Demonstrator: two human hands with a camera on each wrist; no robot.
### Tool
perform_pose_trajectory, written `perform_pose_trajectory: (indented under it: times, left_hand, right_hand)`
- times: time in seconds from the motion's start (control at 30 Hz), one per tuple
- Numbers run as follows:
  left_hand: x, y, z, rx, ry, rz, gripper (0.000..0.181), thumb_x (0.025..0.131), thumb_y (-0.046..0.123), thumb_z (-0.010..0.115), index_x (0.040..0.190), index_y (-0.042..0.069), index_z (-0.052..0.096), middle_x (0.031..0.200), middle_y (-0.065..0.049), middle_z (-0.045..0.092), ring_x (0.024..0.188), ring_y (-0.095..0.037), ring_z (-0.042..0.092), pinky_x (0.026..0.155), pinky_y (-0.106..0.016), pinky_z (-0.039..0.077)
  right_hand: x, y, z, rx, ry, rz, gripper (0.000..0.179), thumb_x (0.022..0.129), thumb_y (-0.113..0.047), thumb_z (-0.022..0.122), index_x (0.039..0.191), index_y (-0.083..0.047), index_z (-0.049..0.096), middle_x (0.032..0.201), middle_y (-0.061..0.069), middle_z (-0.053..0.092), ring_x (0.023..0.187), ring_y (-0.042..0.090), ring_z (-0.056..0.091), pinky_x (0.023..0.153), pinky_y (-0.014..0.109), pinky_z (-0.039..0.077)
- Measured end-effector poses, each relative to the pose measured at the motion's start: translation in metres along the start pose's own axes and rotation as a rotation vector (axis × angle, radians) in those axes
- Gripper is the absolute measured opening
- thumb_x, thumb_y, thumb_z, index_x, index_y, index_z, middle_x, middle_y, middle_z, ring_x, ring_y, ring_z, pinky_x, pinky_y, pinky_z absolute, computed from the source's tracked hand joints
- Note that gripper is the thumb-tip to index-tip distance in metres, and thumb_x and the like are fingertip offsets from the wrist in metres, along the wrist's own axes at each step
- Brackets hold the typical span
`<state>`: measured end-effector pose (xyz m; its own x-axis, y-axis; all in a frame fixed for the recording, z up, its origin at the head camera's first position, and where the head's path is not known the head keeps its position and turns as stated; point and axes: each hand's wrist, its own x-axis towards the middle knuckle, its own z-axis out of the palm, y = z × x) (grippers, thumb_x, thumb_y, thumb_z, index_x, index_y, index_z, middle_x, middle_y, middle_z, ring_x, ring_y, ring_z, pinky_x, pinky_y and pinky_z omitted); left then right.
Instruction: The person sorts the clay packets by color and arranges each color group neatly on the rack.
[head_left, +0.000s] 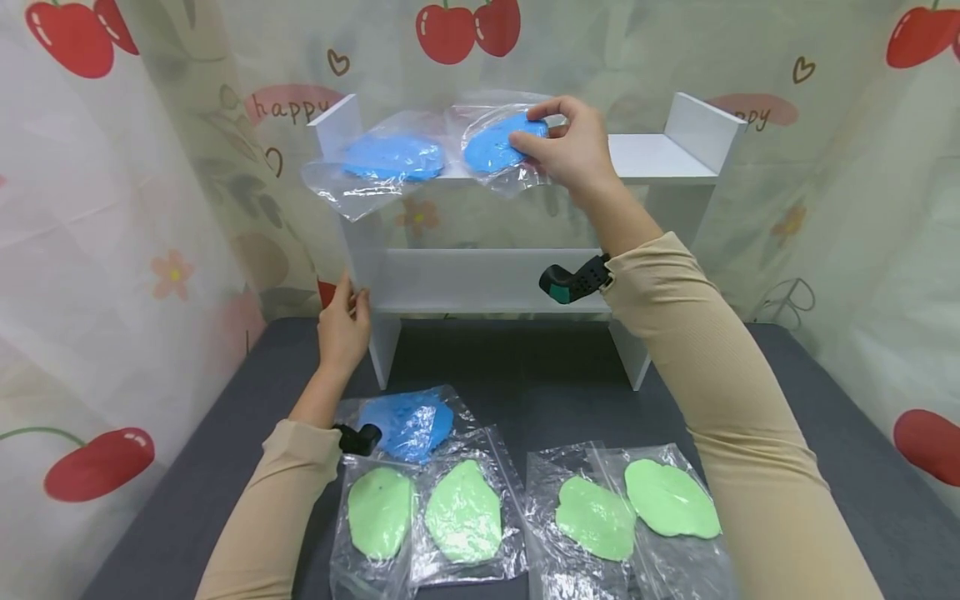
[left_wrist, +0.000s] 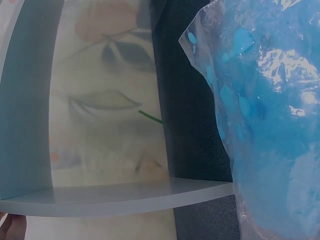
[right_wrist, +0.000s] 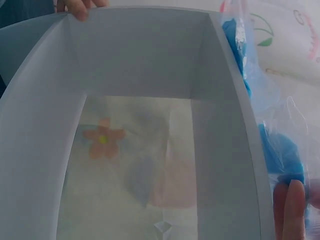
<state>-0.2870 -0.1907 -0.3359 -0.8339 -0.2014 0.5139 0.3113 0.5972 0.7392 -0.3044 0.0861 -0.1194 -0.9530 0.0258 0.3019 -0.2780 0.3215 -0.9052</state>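
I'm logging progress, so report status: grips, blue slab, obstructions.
Right grip pinches bagged blue slab at top of white rack. Left grip holds rack's left side. Second blue slab lies close alongside, possibly crowding it.

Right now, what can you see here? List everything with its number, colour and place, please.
shelf unit: one, white, standing on the table
table: one, dark grey, below
blue pieces: three, blue, in clear bags, two at the shelf's top, one on the table
green pieces: four, light green, in clear bags on the table
patterned backdrop: pale with red cherries, behind and both sides, sheet count unclear
wrist devices: two, black, one per wrist
sleeves: two, beige, both arms
left hand: one, bare, at the shelf's left side
right hand: one, bare, holding a bagged blue piece
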Motion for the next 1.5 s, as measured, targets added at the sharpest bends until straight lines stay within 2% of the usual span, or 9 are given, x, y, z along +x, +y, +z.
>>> perform_pose_trajectory:
  times: [0.2,0.27,0.37,0.5,0.6,0.8,0.93,1.2,1.5]
  left_hand:
    - [0.0,0.0,0.0,0.0,-0.001,-0.009,0.048,0.099,0.017,0.043,0.147,0.016,0.033,0.135,-0.021,0.052,0.117,-0.039,0.056,0.094,-0.046,0.051]
    - [0.0,0.0,0.0,-0.001,-0.003,-0.01,0.049,0.099,0.017,0.043,0.147,0.016,0.032,0.136,-0.021,0.051,0.118,-0.038,0.055,0.094,-0.046,0.051]
    - [-0.001,0.0,0.0,-0.004,-0.006,-0.014,0.049,0.099,0.017,0.043,0.147,0.017,0.031,0.137,-0.021,0.05,0.118,-0.038,0.055,0.094,-0.046,0.051]
    - [-0.001,0.0,0.0,-0.006,-0.007,-0.013,0.05,0.099,0.017,0.043,0.148,0.018,0.03,0.137,-0.02,0.05,0.118,-0.039,0.055,0.094,-0.046,0.051]
    - [-0.001,0.0,0.0,-0.006,-0.004,-0.009,0.05,0.099,0.017,0.043,0.147,0.017,0.031,0.136,-0.02,0.05,0.117,-0.038,0.056,0.094,-0.046,0.051]
    - [-0.001,-0.001,0.002,-0.011,0.004,0.004,0.049,0.099,0.015,0.043,0.147,0.017,0.032,0.135,-0.021,0.051,0.117,-0.039,0.056,0.094,-0.046,0.051]
    - [-0.001,-0.001,0.002,-0.011,0.008,0.003,0.049,0.099,0.015,0.043,0.147,0.017,0.033,0.135,-0.021,0.052,0.117,-0.039,0.056,0.094,-0.046,0.051]
    - [-0.001,-0.001,0.001,-0.01,0.01,0.003,0.048,0.099,0.015,0.043,0.146,0.016,0.034,0.135,-0.02,0.051,0.117,-0.039,0.056,0.094,-0.046,0.051]
    - [0.0,0.0,0.001,-0.012,0.005,-0.002,0.048,0.099,0.016,0.043,0.146,0.015,0.033,0.136,-0.021,0.051,0.117,-0.038,0.056,0.095,-0.046,0.051]
  right_hand:
    - [0.003,0.001,0.006,-0.162,0.031,-0.045,0.038,0.081,-0.027,0.071,0.114,-0.01,0.06,0.09,-0.005,0.049,0.069,0.007,0.049,0.057,0.014,0.047]
    - [0.003,0.001,0.006,-0.178,0.02,-0.041,0.038,0.082,-0.027,0.071,0.113,-0.009,0.061,0.08,-0.005,0.05,0.06,0.006,0.049,0.053,0.013,0.046]
    - [0.003,0.001,0.004,-0.178,-0.014,-0.002,0.039,0.084,-0.03,0.067,0.116,-0.008,0.062,0.08,-0.003,0.052,0.049,0.005,0.049,0.05,0.014,0.048]
    - [0.002,-0.001,-0.002,-0.205,-0.068,0.083,0.042,0.089,-0.036,0.059,0.124,-0.013,0.062,0.106,0.0,0.053,0.052,0.007,0.052,0.053,0.015,0.052]
    - [0.001,-0.002,-0.006,-0.244,-0.103,0.116,0.044,0.091,-0.039,0.055,0.128,-0.016,0.059,0.119,0.004,0.051,0.055,0.009,0.053,0.055,0.014,0.051]
    - [-0.004,-0.001,-0.016,-0.297,-0.142,0.098,0.046,0.092,-0.039,0.053,0.132,-0.017,0.055,0.093,0.003,0.052,0.052,0.008,0.053,0.057,0.016,0.053]
    - [-0.01,0.002,-0.026,-0.285,-0.14,0.078,0.044,0.093,-0.037,0.053,0.131,-0.015,0.055,0.082,0.003,0.053,0.053,0.009,0.055,0.058,0.017,0.054]
    - [-0.03,0.018,-0.044,-0.151,-0.162,0.01,0.04,0.091,-0.03,0.059,0.124,-0.008,0.058,0.07,0.0,0.058,0.055,0.01,0.058,0.058,0.019,0.056]
    - [-0.063,0.047,-0.045,-0.091,-0.185,-0.125,0.031,0.091,-0.028,0.06,0.114,-0.009,0.062,0.074,-0.002,0.06,0.058,0.012,0.058,0.058,0.021,0.055]
